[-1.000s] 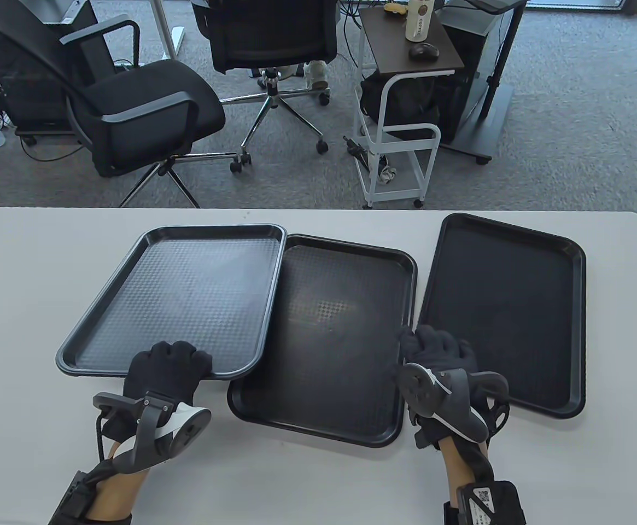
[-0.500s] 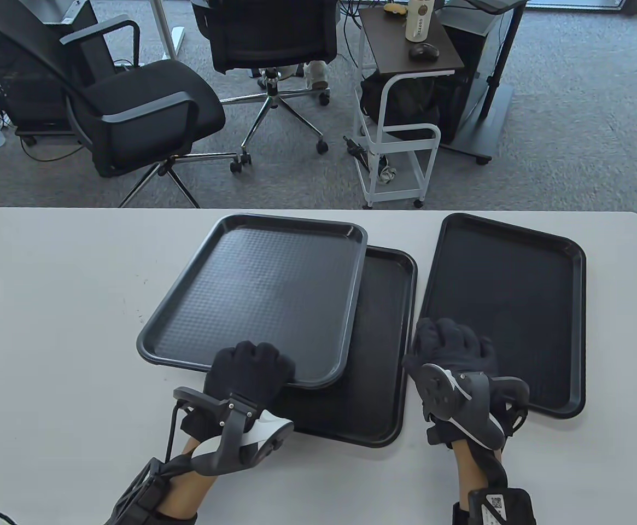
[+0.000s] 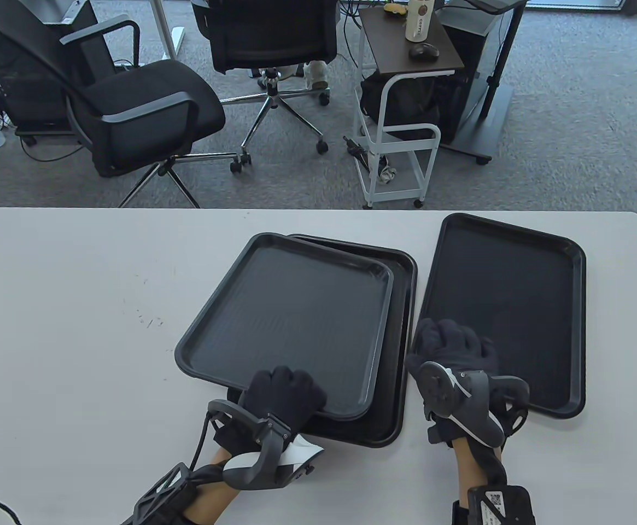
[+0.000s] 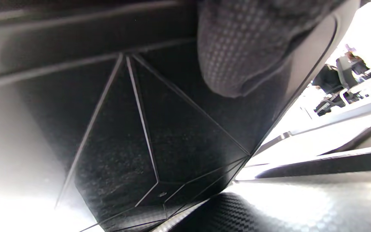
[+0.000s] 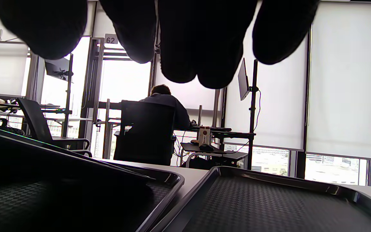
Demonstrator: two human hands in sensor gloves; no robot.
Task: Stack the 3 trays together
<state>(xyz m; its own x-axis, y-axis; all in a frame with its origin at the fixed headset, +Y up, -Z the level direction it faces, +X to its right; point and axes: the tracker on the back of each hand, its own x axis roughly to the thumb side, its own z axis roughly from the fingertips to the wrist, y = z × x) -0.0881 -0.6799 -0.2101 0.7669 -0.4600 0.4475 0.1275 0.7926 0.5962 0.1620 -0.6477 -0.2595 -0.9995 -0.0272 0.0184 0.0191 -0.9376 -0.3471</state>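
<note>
Left hand point(image 3: 284, 395): clenched on near rim of upper tray point(image 3: 291, 317), held askew over middle tray point(image 3: 400, 339).
Right hand point(image 3: 452, 350): knuckles up at near left corner of right tray point(image 3: 515, 306); grip cannot be told.
Right tray: flat on table point(image 3: 66, 328), apart from pair.
Writing: "62" on window frame point(image 5: 110, 39).

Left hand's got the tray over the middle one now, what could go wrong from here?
The held tray sits skewed and tilted over the middle tray, so it may land cocked on the rim rather than nest. The left hand grips only the near edge, so it could slip. The right hand hovers over the right tray, near the landing zone.
</note>
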